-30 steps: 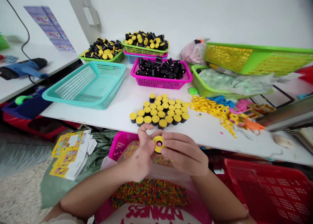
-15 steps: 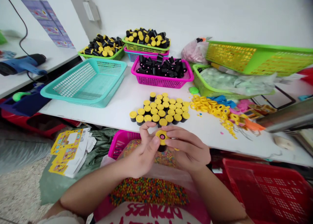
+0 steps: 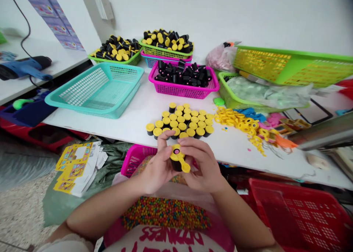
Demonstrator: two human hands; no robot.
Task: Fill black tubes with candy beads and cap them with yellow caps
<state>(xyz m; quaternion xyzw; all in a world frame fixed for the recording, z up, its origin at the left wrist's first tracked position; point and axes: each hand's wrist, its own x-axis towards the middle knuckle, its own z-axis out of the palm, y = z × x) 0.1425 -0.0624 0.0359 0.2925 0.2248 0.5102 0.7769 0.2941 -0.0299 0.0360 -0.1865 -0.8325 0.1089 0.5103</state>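
The left hand and right hand pinched a black tube upright, fingers narrow around it, its yellow cap on top (pink-rimmed hole facing up), tab angling down-right. Beyond the fingers, a magenta basket held more tubes; coloured beads lay below them.

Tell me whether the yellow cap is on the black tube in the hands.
On: the yellow cap sits on top of the black tube, which is held between the left hand and right hand.

Yellow-capped cylinders stand between the left hand and the pink basket.
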